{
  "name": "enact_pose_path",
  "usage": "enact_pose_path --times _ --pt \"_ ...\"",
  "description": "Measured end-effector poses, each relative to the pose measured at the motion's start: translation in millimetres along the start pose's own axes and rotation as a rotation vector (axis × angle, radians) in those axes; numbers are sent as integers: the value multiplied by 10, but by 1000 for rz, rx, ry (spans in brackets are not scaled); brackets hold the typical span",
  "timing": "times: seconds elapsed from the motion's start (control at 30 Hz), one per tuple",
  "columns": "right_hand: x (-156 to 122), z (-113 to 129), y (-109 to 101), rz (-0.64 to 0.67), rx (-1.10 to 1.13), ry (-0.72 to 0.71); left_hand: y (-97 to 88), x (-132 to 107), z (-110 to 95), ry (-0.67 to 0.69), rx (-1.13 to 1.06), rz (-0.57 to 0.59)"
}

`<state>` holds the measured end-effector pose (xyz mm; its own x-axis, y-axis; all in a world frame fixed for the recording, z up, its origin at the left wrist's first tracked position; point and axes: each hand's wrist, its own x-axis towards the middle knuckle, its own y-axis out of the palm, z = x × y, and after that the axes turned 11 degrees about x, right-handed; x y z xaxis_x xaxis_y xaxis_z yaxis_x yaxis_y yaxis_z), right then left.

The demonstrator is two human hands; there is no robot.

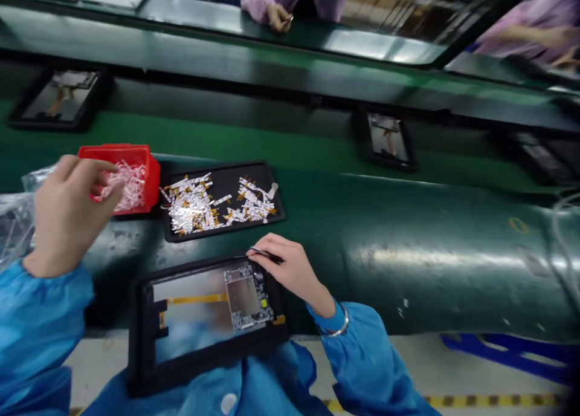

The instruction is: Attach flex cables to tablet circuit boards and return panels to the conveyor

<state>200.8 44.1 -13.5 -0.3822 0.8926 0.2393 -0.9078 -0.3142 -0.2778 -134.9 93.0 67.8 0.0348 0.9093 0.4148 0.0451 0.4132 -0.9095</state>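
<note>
My left hand (70, 213) hovers at the near left side of a red bin (154, 177) full of thin white-and-pink strips (129, 183). Its thumb and fingers are curved but apart, and I see nothing between them. Dark tweezers (268, 254) are held in my right hand (296, 271), above the upper right corner of a black-framed tablet (190, 337). The tablet's inside faces up, showing a circuit board (244, 298) and an orange flat cable (197, 299). It lies tilted at the bench's near edge, against my blue clothing.
Behind the tablet, a black tray (222, 177) bears many small white-and-orange flex strips (190, 207). Clear plastic bags (16, 225) lie at the left. More tablet units (61, 98) rest along the green line (254, 135). Across it, a co-worker's hand (278, 18) holds something small.
</note>
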Motion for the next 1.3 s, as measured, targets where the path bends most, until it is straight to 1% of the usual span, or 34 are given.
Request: enact_pose_path --times 0.03,0.07,0.13,0.17,0.23,0.3,0.37,0.43,0.63,0.73,0.83,0.93,1.03,1.13,1.2,1.27,1.3 --pt "-16 2 6 0 -16 -3 8 -83 -102 65 -23 -13" --pt "-30 4 11 -1 -33 -4 28 -173 -231 178 -94 -5" --pt "-49 6 20 2 -70 -15 92 -371 -508 403 -281 68" --pt "-56 6 23 6 -91 -25 134 -474 -630 481 -353 107" --pt "-62 7 29 22 -137 -50 226 -666 -806 557 -425 174" --pt "-64 7 36 43 -183 -86 311 -812 -885 562 -452 218" --pt "-62 7 45 61 -226 -113 371 -896 -898 545 -468 242" --pt "-56 4 55 73 -258 -126 402 -928 -885 522 -479 248" --pt "-36 -3 64 66 -231 -122 437 -917 -870 500 -509 268" --pt "-37 -13 63 108 -269 -124 452 -916 -870 500 -518 283" --pt "-39 -7 49 154 -320 -88 454 -907 -860 534 -533 296" --pt "-33 41 12 205 -385 -52 449 -897 -845 610 -498 306" --pt "-17 123 -33 277 -523 -20 450 -894 -844 676 -436 310" --pt "9 184 -87 366 -618 50 448 -893 -862 694 -404 336" --pt "27 196 -138 406 -549 104 439 -885 -874 686 -409 364" --pt "43 201 -203 419 -372 132 424 -871 -883 672 -429 393" --pt "49 209 -241 400 -263 134 416 -862 -888 664 -439 404"
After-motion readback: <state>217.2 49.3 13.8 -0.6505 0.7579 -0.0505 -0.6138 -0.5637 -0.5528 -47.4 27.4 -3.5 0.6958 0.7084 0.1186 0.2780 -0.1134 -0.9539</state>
